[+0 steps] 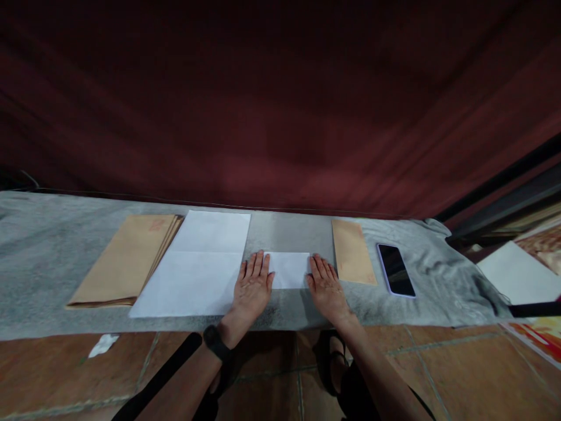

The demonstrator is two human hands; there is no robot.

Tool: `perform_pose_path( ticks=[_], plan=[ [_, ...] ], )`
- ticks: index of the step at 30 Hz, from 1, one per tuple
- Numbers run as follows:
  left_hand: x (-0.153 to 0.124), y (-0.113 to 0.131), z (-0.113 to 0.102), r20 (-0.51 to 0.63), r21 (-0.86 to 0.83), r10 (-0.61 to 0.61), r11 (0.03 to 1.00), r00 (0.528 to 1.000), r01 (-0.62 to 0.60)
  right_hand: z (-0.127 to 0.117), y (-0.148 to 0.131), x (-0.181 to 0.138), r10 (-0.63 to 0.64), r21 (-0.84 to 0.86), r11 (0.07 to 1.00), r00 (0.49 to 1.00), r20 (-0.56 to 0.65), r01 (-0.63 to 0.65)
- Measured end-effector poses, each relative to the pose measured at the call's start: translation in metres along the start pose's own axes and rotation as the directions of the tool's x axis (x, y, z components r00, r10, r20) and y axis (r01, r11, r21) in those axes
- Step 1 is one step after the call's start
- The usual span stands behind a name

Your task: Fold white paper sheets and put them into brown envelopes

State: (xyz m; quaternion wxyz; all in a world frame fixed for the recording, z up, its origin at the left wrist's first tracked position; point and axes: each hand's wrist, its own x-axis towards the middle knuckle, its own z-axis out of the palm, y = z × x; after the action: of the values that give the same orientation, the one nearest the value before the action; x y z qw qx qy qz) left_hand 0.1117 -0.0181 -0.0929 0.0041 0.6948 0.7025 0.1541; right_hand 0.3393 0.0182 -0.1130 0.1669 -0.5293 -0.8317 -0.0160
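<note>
A narrow piece of white paper (290, 271) lies flat on the grey cloth (298, 231), between the person's two hands. The left hand (253, 286) rests palm down over its left end, fingers straight and uncurled, thumb pointing inward. The right hand (326, 286) lies the same way at the right end, fingers extended and flat.

The space on both sides is tight. A large white sheet (199, 263), creased across the middle, reaches up to the left hand, which covers part of its lower right edge. On the other side, a single brown envelope (355, 254) lies just beside the right hand's fingers. Past it, near the envelope, a phone (397, 272) with a dark screen and a pale purple edge lies face up. A stack of brown envelopes (125, 257) sits left of the large sheet, partly touching it, with red print near one corner.

Behind the cloth hangs a dark red curtain (263, 117). In front is the tiled floor (473, 368), where a crumpled white scrap (103, 345) lies at left. The person wears a black wristband (217, 344) on the left wrist.
</note>
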Motion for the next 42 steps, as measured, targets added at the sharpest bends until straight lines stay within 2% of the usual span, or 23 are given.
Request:
perform_pose_path(
  ticks=[3, 9, 14, 18, 22, 27, 30, 35, 38, 42],
  plan=[
    [0.001, 0.002, -0.007, 0.010, -0.043, -0.021, 0.999, 1.000, 0.022, -0.004, -0.004, 0.001, -0.012, 0.025, 1.000, 1.000, -0.003, 0.012],
    [0.005, 0.008, -0.018, 0.022, -0.124, -0.028, 0.992, 0.999, 0.031, -0.019, -0.023, 0.002, -0.193, 0.108, 0.977, 0.977, 0.088, 0.184],
    [0.010, 0.006, -0.014, -0.008, -0.319, -0.166, 0.935, 0.986, 0.155, -0.023, -0.033, 0.000, -0.236, 0.080, 0.970, 0.966, 0.104, 0.228],
    [0.017, -0.001, -0.010, 0.071, -0.543, -0.294, 0.791, 0.953, 0.284, -0.023, -0.035, 0.000, -0.232, 0.079, 0.971, 0.969, 0.087, 0.225],
    [0.023, -0.005, -0.005, 0.160, -0.735, -0.389, 0.566, 0.907, 0.373, -0.024, -0.039, 0.001, -0.229, 0.104, 0.970, 0.969, 0.088, 0.220],
    [0.024, -0.001, -0.012, 0.307, -0.873, -0.368, 0.258, 0.877, 0.414, -0.025, -0.046, 0.001, -0.221, 0.107, 0.972, 0.969, 0.111, 0.209],
    [0.026, 0.005, -0.025, 0.327, -0.915, -0.333, 0.123, 0.884, 0.385, -0.027, -0.047, 0.002, -0.200, 0.084, 0.978, 0.973, 0.113, 0.191],
    [0.030, 0.014, -0.036, 0.351, -0.932, -0.248, -0.003, 0.903, 0.362, -0.032, -0.047, 0.008, -0.182, 0.100, 0.980, 0.979, 0.093, 0.173],
    [0.029, 0.019, -0.031, 0.392, -0.919, -0.221, -0.047, 0.893, 0.392, -0.029, -0.051, 0.008, -0.177, 0.114, 0.979, 0.980, 0.091, 0.167],
    [0.025, 0.024, -0.023, 0.420, -0.908, -0.145, -0.066, 0.896, 0.415, -0.025, -0.051, 0.010, -0.081, 0.094, 0.993, 0.993, 0.088, 0.073]
  ],
)
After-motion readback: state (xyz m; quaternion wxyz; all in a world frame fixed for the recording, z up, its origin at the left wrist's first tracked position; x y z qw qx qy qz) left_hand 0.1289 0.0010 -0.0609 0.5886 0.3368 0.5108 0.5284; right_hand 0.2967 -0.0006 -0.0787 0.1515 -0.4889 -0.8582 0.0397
